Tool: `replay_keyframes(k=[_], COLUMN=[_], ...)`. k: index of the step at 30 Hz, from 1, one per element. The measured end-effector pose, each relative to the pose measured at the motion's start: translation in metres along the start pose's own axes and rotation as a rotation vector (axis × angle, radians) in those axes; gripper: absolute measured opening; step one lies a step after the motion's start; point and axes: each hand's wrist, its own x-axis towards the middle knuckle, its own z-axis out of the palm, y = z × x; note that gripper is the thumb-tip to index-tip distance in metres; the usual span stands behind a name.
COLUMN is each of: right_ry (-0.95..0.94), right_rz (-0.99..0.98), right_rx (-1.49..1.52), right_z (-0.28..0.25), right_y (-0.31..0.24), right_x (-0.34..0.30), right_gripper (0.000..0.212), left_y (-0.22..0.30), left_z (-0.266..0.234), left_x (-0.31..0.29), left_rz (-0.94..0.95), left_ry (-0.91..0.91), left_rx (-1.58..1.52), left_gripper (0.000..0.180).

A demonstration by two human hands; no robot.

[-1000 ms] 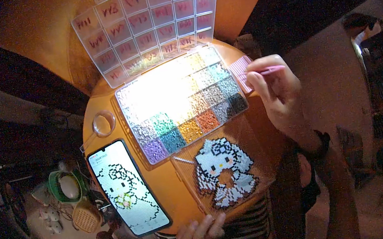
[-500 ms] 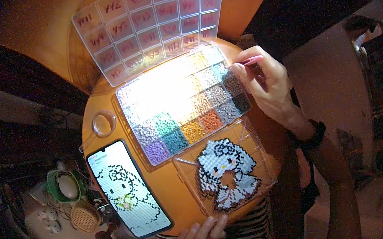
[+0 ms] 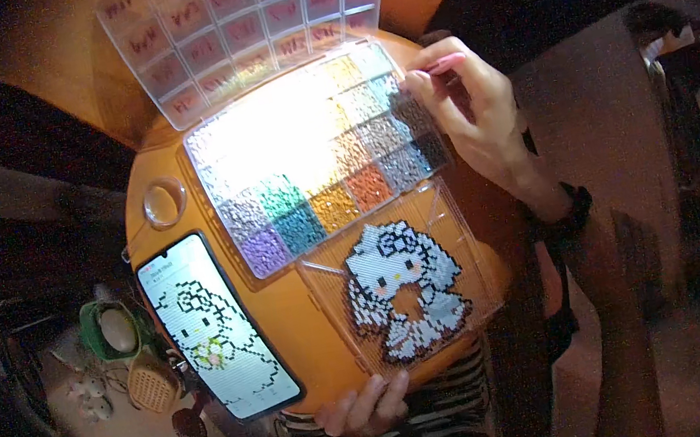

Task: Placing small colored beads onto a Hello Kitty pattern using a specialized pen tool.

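My right hand (image 3: 479, 106) is closed around slim pink tweezers (image 3: 445, 64) at the right edge of the bead box. Their tips are too small to make out against the beads. Beneath them the clear compartment box (image 3: 334, 207) holds small beads sorted by colour; glare washes out its middle. At the table's near edge rests my left hand (image 3: 364, 406), its fingers laid along the rim and holding nothing. Just beyond those fingers lies a clear square pegboard (image 3: 333, 313) bearing a white, black-outlined bead figure (image 3: 407, 287) with a brown middle.
A phone (image 3: 219, 331) showing a matching pixel pattern lies left of the pegboard. Above it sits a small round clear dish (image 3: 164, 202). The box's hinged lid (image 3: 250, 24) stands open at the back. Left of the table are a green basket (image 3: 111, 329) and a tan perforated item (image 3: 154, 389).
The whole view has shifted, so the table and its things sit higher and slightly left. My right hand stays by the box's right edge with the tweezers; my left remains at the rim.
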Motion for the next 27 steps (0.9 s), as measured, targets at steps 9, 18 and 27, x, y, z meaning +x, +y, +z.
replay_keyframes(k=[9,18,27], right_ry=[0.106,0.023,0.174], right_rz=[0.127,0.150,0.262], right_rx=[0.168,0.261,0.303], right_z=[-0.025,-0.056,-0.042], right_y=[-0.033,-0.064,-0.105], right_x=[-0.027,-0.120,-0.163], right_gripper=[0.010,0.019,0.019], left_y=[0.006,0.006,0.003], left_z=[0.006,0.013,0.000], left_x=[-0.006,-0.018,-0.010], left_rz=[-0.020,0.004,-0.014], left_ry=[0.134,0.096,0.032], left_rx=[0.061,0.088,0.066], left_gripper=[0.021,0.025,0.026])
